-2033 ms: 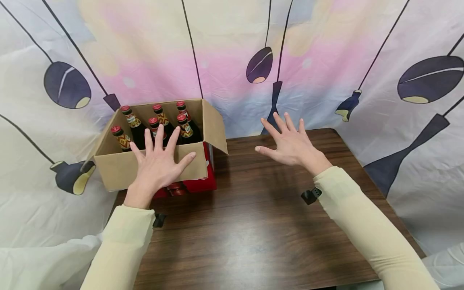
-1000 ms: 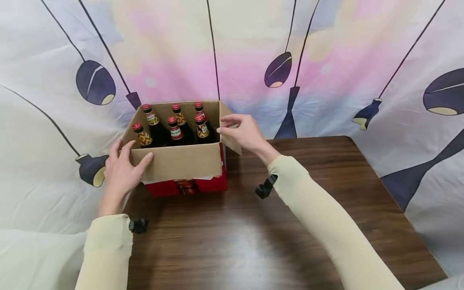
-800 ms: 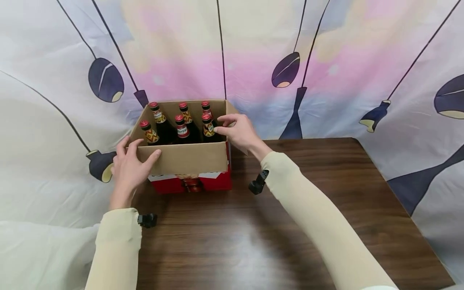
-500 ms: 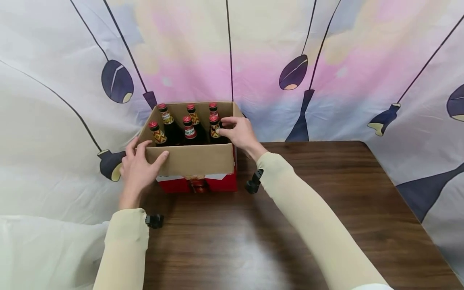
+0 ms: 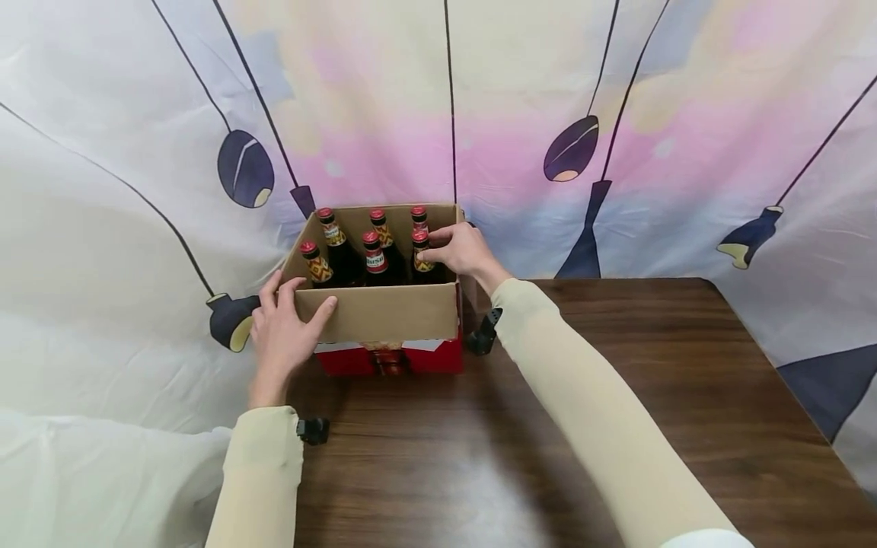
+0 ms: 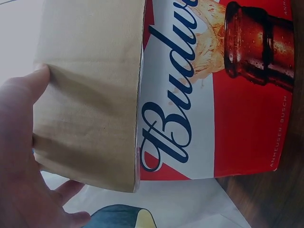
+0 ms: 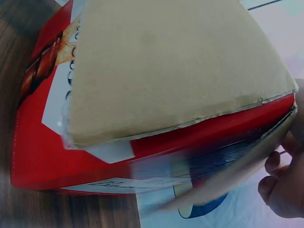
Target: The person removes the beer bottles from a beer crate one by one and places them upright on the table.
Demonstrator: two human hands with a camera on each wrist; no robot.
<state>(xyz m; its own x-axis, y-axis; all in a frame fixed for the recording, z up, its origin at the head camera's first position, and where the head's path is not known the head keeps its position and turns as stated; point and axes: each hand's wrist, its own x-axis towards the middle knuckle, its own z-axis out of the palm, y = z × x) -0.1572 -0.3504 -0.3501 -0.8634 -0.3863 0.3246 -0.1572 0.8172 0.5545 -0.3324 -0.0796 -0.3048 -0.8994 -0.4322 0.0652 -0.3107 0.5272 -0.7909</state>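
An opened cardboard box (image 5: 387, 313), red with Budweiser print in the left wrist view, holds several dark beer bottles with red caps. My left hand (image 5: 284, 331) grips its front left corner. In the left wrist view the thumb (image 6: 35, 81) lies on the front flap, and the other fingers are partly hidden behind it. My right hand (image 5: 467, 251) reaches over the right wall and pinches the neck of the front right beer bottle (image 5: 420, 245) between thumb and forefinger. The right wrist view shows only some curled fingers of that hand (image 7: 285, 185) beside the blurred right flap.
The box stands at the back left of a brown wooden table (image 5: 582, 426). Close behind it hangs a fabric backdrop (image 5: 507, 84) with lamp drawings. More white fabric (image 5: 89, 472) bunches at the left.
Both hands have come from spread-fingered poses to the box. My right hand has moved left over the right wall to the front right bottle. The head view has turned left.
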